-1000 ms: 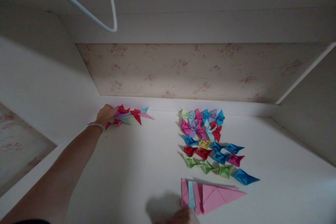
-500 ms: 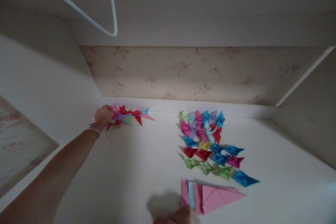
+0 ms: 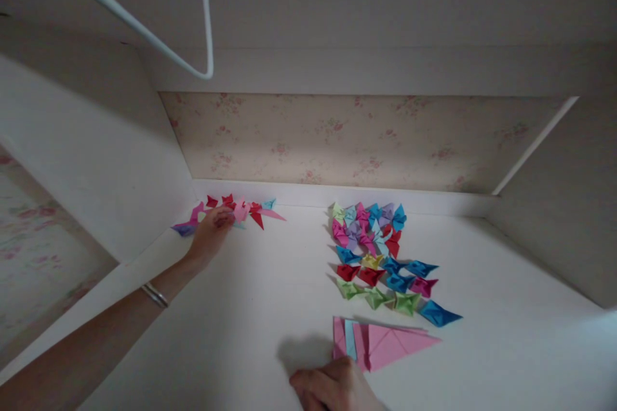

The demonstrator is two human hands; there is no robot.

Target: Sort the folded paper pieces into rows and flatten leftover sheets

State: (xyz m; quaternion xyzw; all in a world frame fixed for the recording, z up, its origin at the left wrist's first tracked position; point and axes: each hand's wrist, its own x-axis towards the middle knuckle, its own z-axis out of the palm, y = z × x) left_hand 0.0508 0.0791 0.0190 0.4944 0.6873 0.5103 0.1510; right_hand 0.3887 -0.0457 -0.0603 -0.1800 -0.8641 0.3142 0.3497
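Near the desk's back edge, left hand touches folded papers.

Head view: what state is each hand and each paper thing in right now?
left hand, stretched out, fingertips on the far pile.
far pile, folded paper pieces, loose along the back edge.
right hand, curled beside the pink sheets; grip unclear.
pink sheets, folded flat, overlapping.
middle group, folded pieces in rough rows, untouched.
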